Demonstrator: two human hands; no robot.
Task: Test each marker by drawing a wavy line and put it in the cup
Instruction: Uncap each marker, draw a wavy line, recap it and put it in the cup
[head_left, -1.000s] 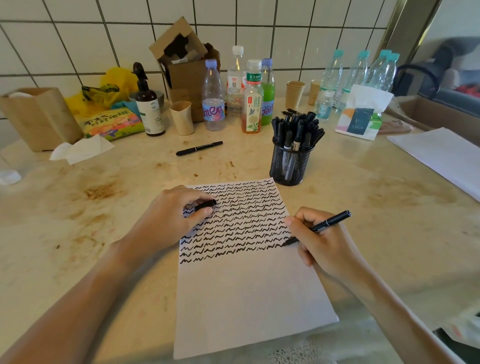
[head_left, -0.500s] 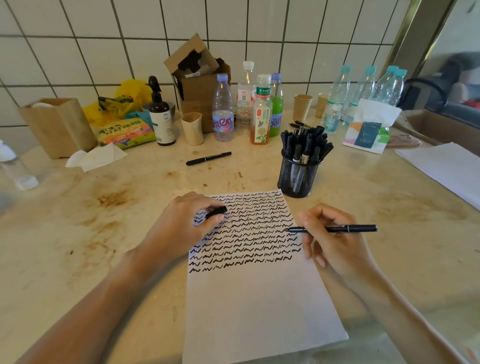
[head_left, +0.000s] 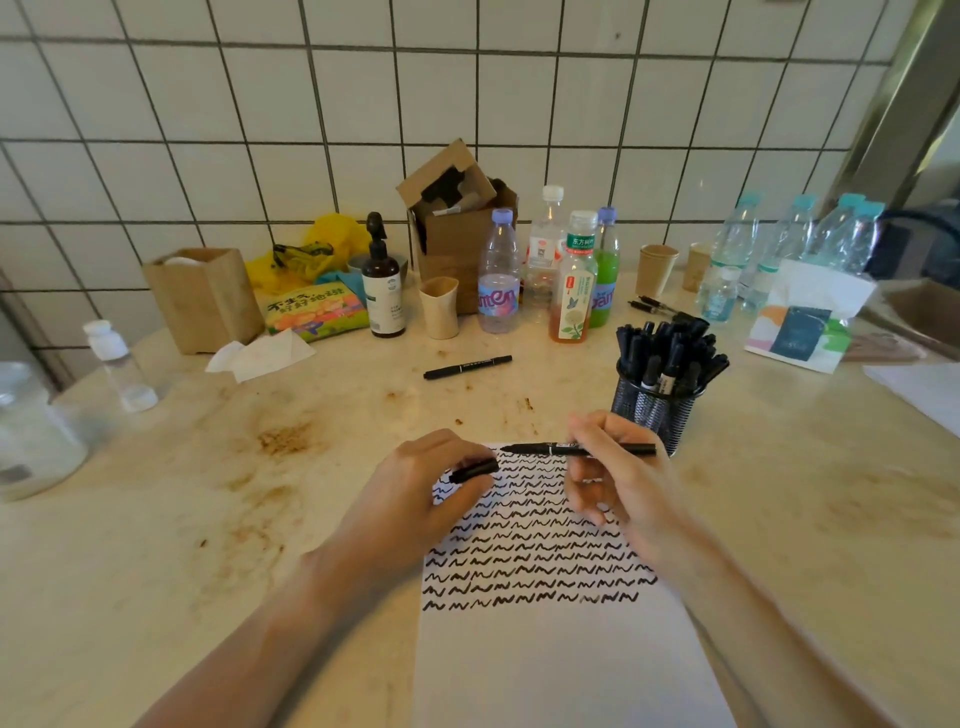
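A stained pale worktop (head_left: 156, 519) meets a white tiled wall (head_left: 519, 104). Along the wall from the left stand a brown paper bag (head_left: 205, 299), a yellow plastic bag (head_left: 317, 249) above a colourful snack packet (head_left: 311, 312), a dark pump bottle (head_left: 383, 291), a beige cup (head_left: 440, 306) and an open cardboard box (head_left: 452, 228). Beside the box stand four drink bottles: a clear one with a purple cap (head_left: 498, 275), a white-capped one (head_left: 545, 244), an amber tea bottle (head_left: 574, 286) and a green one (head_left: 605, 270). Two paper cups (head_left: 657, 267) stand to the right, then a cluster of water bottles (head_left: 800, 234) behind a printed pouch (head_left: 800, 322). A crumpled tissue (head_left: 260, 353) lies near the paper bag. A small clear bottle (head_left: 122, 369) and a glass jar (head_left: 31, 431) stand at far left.
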